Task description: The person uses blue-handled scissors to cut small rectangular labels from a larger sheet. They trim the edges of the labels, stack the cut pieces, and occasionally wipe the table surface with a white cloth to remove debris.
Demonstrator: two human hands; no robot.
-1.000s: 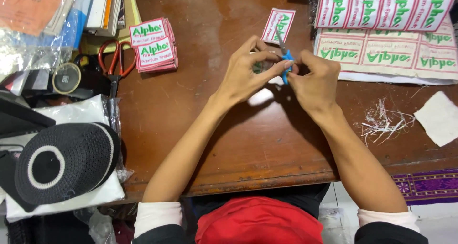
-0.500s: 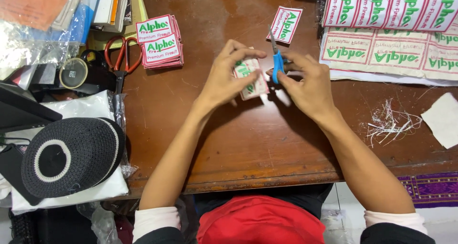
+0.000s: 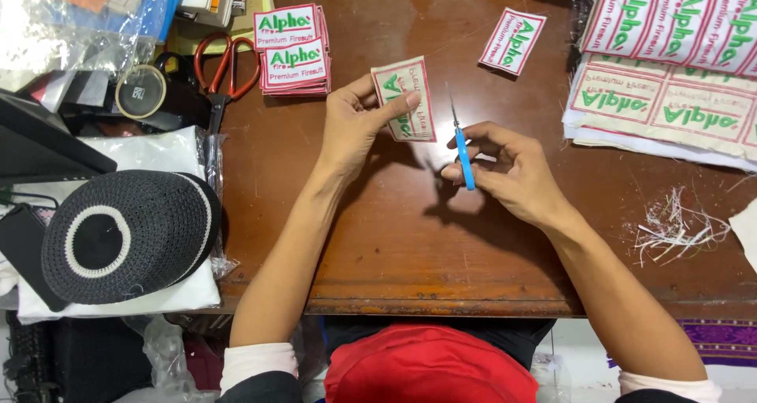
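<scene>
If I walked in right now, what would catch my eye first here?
Mid-table, the left hand holds up an embroidered patch, while the right hand grips a small blue-handled cutter. A stack of matching patches sits at upper left, beside red-handled scissors.

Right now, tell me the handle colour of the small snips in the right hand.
Blue handle on the snips, clearest in the head view.

Bare forearms run out of pale pushed-up sleeves (image 3: 259,361) with dark cuffs, above red clothing (image 3: 430,367).
</scene>
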